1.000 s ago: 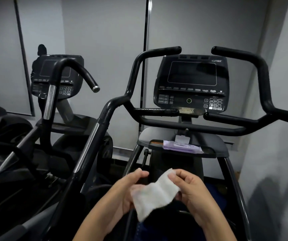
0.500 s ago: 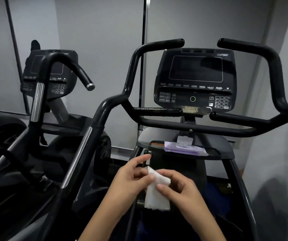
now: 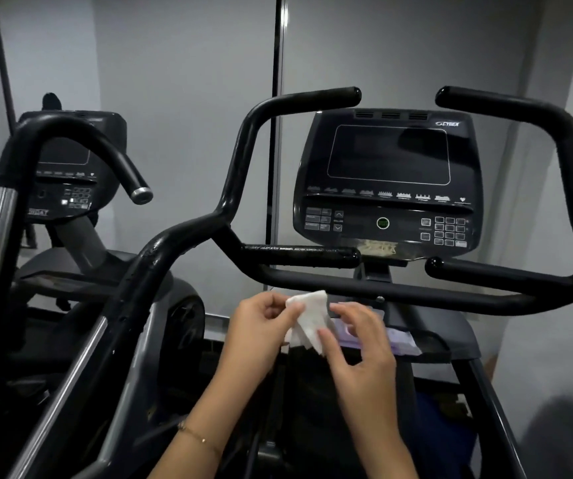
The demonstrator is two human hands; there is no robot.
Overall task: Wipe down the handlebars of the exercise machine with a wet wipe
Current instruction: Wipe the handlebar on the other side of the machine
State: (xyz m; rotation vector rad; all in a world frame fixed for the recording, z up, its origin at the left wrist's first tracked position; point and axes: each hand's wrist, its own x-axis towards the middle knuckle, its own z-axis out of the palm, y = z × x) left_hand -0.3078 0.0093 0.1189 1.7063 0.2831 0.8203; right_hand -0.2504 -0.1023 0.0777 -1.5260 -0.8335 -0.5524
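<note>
A folded white wet wipe (image 3: 308,318) hangs between both hands in front of the exercise machine. My left hand (image 3: 261,328) pinches its upper left corner. My right hand (image 3: 357,344) pinches its lower right edge with thumb and fingers. The black handlebars (image 3: 347,283) spread out just above the hands: a crossbar, two short inner grips and two tall curved outer bars. Neither hand touches the bars. The console (image 3: 387,181) with a dark screen sits behind the bars.
A purple pack of wipes (image 3: 399,342) lies on the machine's tray behind my right hand. A second machine (image 3: 67,174) with its own curved bar stands to the left. Grey walls close in behind and on the right.
Both hands have risen with the wipe toward the crossbar. The wipe went from spread out to folded into a smaller bundle. The view has moved closer to the machine.
</note>
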